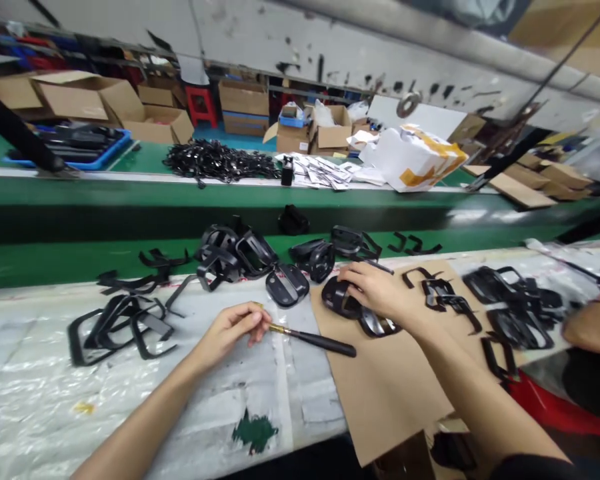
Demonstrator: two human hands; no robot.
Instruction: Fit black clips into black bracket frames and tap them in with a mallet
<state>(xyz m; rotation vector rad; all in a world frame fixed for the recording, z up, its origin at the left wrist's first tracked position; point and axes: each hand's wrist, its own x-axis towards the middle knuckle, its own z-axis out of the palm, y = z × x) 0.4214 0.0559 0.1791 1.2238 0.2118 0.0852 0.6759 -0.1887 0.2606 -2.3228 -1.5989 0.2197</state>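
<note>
My left hand (244, 323) pinches the brass-coloured end of a slim tool with a long black handle (325, 343). The handle points right, its end over a cardboard sheet (380, 393); the tip by the fingers is hidden, so I cannot tell the tool's kind. My right hand (367, 287) is closed over a rounded black plastic housing (334, 297) on that sheet, fingers curled across its top. Against it, partly under the wrist, lies another glossy black piece (377, 323). Between the hands, farther back, sits a black oval housing (287, 285) with a grey centre.
Black frames (117, 327) lie at left, more housings (250, 252) behind. Black brackets (445, 297) and parts (515, 307) are at right, near another person's arm (593, 323). A raised green shelf (145, 200) bears a pile of small black parts (220, 160).
</note>
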